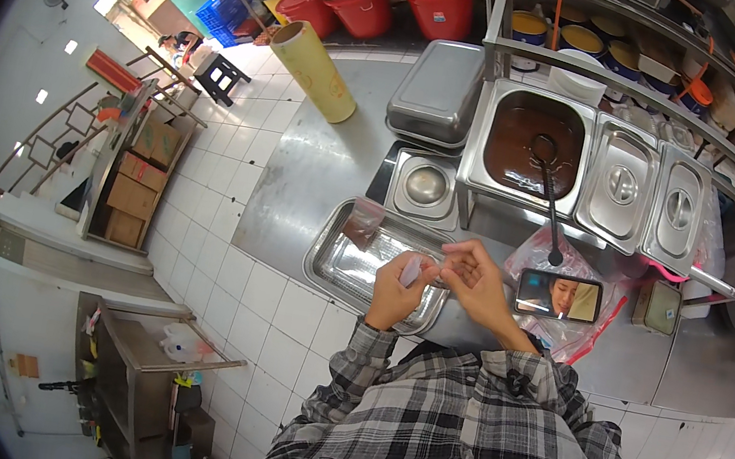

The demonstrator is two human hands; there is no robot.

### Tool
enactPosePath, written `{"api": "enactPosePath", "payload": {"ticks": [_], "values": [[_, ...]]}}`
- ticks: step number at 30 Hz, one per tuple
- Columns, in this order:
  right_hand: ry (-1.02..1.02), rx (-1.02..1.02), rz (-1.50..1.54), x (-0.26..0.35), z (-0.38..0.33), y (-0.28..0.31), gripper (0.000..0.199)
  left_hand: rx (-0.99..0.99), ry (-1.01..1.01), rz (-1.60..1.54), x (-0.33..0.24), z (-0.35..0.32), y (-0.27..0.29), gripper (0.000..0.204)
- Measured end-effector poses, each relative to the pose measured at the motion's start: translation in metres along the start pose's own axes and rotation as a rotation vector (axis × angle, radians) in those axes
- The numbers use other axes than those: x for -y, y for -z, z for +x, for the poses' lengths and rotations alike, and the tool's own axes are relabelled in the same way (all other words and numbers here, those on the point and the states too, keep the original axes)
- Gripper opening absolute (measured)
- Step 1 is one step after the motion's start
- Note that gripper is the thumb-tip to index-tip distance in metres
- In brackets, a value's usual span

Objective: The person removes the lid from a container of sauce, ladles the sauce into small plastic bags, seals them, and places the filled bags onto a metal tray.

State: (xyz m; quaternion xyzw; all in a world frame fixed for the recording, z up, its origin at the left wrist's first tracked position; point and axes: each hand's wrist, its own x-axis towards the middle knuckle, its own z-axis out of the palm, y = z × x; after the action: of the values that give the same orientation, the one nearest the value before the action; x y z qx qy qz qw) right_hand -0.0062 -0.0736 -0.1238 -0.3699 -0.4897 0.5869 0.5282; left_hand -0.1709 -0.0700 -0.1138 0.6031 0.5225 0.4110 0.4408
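Above the near part of a shallow steel tray, my left hand pinches a small clear plastic bag. My right hand is beside it, thumb and forefinger brought together at the bag's edge, its other fingers loosely curled. The bag looks flat, with no filling that I can make out. A filled clear bag of brown sauce lies in the tray's far left part. Beyond my right hand, a deep steel pan holds brown sauce, with a black ladle resting in it.
A phone playing a video lies on plastic bags right of my hands. Two lidded pans adjoin the sauce pan. A large yellowish film roll stands upright at the far left of the counter, near an upturned steel pan. Red bins stand behind.
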Motion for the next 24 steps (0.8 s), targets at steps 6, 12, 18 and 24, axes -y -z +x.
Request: {"api": "enactPosePath", "payload": {"ticks": [6, 12, 18, 24], "values": [[-0.124, 0.116, -0.073, -0.005, 0.001, -0.019, 0.054, 0.024, 0.045, 0.342, 0.022, 0.012, 0.077, 0.018], [-0.208, 0.138, -0.133, -0.012, -0.008, -0.016, 0.060, 0.089, 0.244, 0.503, 0.068, 0.081, 0.136, 0.022], [-0.205, 0.091, -0.149, -0.012, -0.006, 0.002, 0.051, -0.380, -0.115, 0.714, 0.092, 0.125, 0.121, 0.033], [0.017, -0.159, -0.295, -0.004, -0.004, -0.011, 0.044, 0.359, -0.359, 0.133, 0.046, 0.060, 0.012, 0.041]]}}
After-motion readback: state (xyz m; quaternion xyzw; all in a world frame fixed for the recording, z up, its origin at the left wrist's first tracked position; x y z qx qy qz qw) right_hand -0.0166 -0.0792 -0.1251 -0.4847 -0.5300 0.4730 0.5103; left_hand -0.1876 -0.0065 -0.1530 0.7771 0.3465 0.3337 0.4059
